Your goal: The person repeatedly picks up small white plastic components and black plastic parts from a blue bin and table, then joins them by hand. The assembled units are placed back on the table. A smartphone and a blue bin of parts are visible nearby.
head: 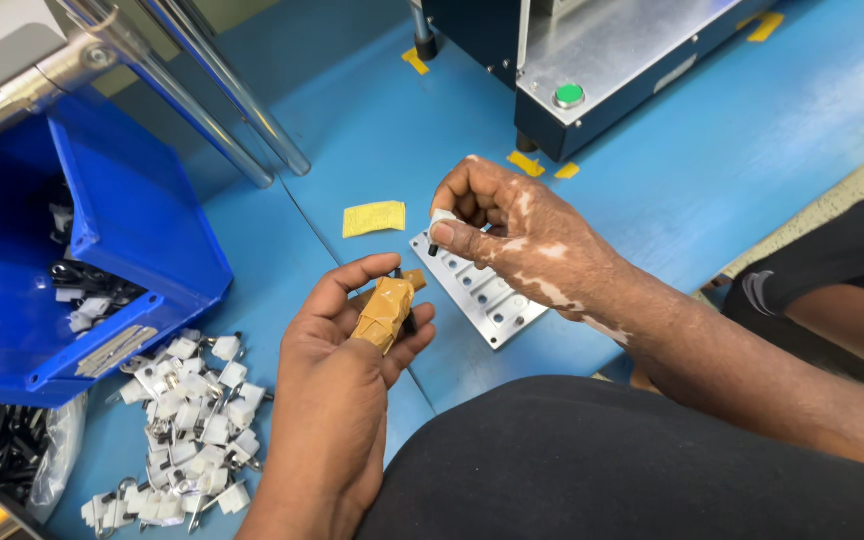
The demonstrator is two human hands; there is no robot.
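One blue bin (142, 230), one metal plate (482, 295), one green button (569, 94).

Bare hands (337, 350) and forearms, black garment over the lap.

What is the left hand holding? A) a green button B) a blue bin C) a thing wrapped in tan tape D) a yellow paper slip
C: the left hand curls its fingers around a small tool wrapped in tan tape, while the yellow paper slip lies apart on the blue table and the green button sits on the machine.
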